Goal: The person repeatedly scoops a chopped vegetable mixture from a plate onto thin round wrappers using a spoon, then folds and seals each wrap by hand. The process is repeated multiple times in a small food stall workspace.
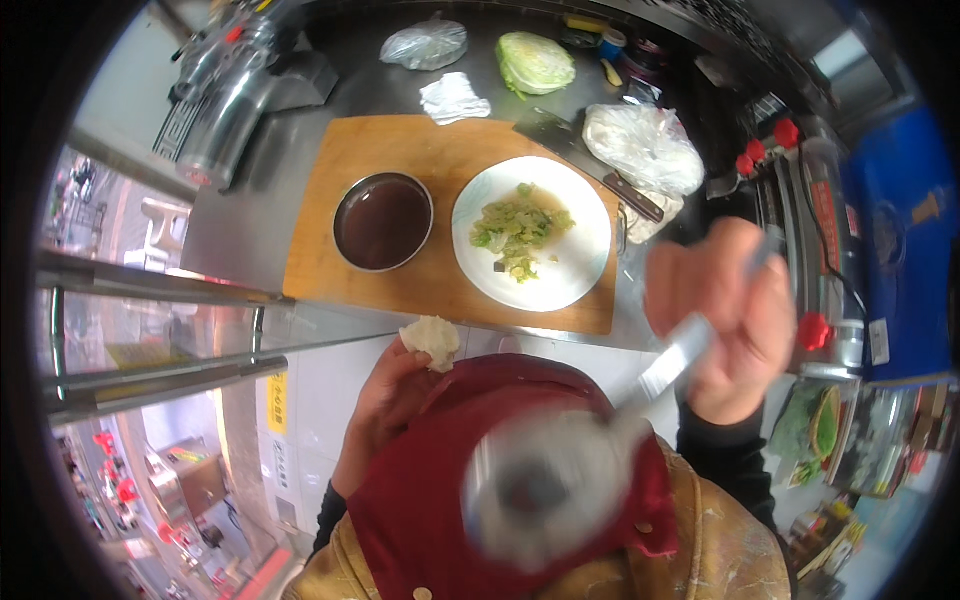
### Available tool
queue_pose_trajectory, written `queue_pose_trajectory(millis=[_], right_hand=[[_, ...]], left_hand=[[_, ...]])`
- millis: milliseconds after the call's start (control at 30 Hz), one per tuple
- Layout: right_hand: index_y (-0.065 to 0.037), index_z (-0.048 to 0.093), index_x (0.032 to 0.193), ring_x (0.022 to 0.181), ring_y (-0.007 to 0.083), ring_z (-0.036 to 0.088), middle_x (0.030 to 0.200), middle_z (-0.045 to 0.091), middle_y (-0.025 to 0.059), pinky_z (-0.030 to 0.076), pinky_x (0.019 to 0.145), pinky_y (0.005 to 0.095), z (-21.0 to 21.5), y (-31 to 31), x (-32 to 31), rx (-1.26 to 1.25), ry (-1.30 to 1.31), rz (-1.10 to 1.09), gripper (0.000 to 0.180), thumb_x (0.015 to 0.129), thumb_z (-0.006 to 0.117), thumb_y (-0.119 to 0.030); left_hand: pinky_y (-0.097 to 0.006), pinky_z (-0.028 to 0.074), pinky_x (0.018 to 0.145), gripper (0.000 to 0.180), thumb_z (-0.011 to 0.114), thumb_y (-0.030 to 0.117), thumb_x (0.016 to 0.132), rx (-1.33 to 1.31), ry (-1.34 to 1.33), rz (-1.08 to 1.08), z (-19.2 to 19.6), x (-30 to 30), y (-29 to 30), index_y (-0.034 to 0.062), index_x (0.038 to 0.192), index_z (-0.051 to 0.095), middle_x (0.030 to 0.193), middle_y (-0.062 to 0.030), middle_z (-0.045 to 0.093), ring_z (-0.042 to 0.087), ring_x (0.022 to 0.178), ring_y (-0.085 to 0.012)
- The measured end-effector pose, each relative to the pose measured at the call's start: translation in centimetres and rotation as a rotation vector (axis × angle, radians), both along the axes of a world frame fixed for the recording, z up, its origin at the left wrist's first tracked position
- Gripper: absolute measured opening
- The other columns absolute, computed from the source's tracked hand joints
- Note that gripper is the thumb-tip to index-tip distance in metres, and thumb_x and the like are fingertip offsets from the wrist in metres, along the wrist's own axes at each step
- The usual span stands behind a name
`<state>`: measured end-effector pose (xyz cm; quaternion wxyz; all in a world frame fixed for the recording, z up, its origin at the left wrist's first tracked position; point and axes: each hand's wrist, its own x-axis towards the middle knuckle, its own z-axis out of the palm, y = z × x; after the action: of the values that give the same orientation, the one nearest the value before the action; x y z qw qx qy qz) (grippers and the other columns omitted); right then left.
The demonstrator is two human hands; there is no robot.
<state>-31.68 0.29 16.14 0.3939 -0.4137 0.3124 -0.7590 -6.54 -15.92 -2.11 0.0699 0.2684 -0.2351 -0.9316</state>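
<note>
My right hand (725,310) is closed round the handle of a metal spoon (545,485), raised close to the camera. Motion smears the spoon's bowl; a dark patch shows in it. Lower at the left, my left hand (385,395) pinches a torn piece of pale steamed bun (432,342) near the board's front edge. On the wooden cutting board (300,265) stands a round bowl (383,222) of dark reddish-brown liquid. To its right, a white plate (575,275) carries chopped, cooked cabbage (522,228) with some juice.
A cleaver (630,195) lies across the board's far right corner beside a plastic bag of white stuff (643,150). Half a cabbage (535,63), crumpled white tissue (454,98) and a clear bag (424,45) sit behind. At the far left stands a metal machine (235,120).
</note>
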Motion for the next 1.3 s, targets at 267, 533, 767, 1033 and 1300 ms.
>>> queue_pose_trajectory(millis=[267, 533, 767, 1033, 1300], right_hand=[[-0.008, 0.067, 0.087, 0.059, 0.0138, 0.062, 0.062, 0.065, 0.0074, 0.050, 0.051, 0.0252, 5.4, 3.1, -1.0, -0.005, 0.118, 0.433, 0.031, 0.098, 0.054, -0.034], [-0.003, 0.058, 0.096, 0.061, 0.0090, 0.053, 0.070, 0.060, 0.0034, 0.042, 0.060, 0.0217, -4.3, 6.2, -3.7, 0.134, 0.066, -0.441, 0.019, 0.100, 0.049, -0.019], [-0.002, 0.063, 0.092, 0.068, 0.0062, 0.058, 0.075, 0.065, 0.0018, 0.044, 0.062, 0.0200, -19.7, 5.1, -2.7, 0.769, 0.181, -0.532, 0.018, 0.098, 0.056, -0.017], [0.001, 0.064, 0.093, 0.068, 0.0070, 0.058, 0.075, 0.067, 0.0031, 0.047, 0.065, 0.0220, -23.3, 2.4, -1.5, 0.784, 0.303, -0.637, 0.019, 0.097, 0.058, -0.016], [0.000, 0.063, 0.098, 0.070, 0.0067, 0.053, 0.081, 0.067, 0.0040, 0.045, 0.066, 0.0216, -25.8, 0.4, 0.0, 0.771, 0.295, -0.716, 0.017, 0.098, 0.056, -0.016]], left_hand=[[-0.042, 0.044, 0.100, 0.052, 0.061, 0.010, 0.083, 0.057, 0.000, 0.031, 0.1, -0.5, 0.9, 0.0076, 0.133, 0.045, 0.125, -0.0076, 0.055, 0.053, 0.117, -0.0234], [-0.041, 0.042, 0.101, 0.055, 0.061, 0.012, 0.083, -0.008, -0.024, 0.083, 0.5, -0.2, 2.1, 0.0061, 0.134, 0.043, 0.127, -0.0083, 0.054, 0.051, 0.119, -0.0241], [-0.040, 0.043, 0.099, 0.055, 0.063, 0.015, 0.083, -0.018, -0.079, 0.105, 0.4, 0.2, 3.2, 0.0070, 0.134, 0.044, 0.126, -0.0074, 0.055, 0.052, 0.117, -0.0226], [-0.039, 0.042, 0.100, 0.057, 0.066, 0.018, 0.082, -0.032, -0.098, 0.075, 0.1, 0.1, 3.8, 0.0097, 0.134, 0.044, 0.125, -0.0058, 0.055, 0.053, 0.113, -0.0215], [-0.041, 0.039, 0.102, 0.057, 0.065, 0.017, 0.083, -0.041, -0.060, 0.065, 0.2, 0.0, 3.4, 0.0101, 0.135, 0.042, 0.126, -0.0059, 0.054, 0.052, 0.115, -0.0209]])
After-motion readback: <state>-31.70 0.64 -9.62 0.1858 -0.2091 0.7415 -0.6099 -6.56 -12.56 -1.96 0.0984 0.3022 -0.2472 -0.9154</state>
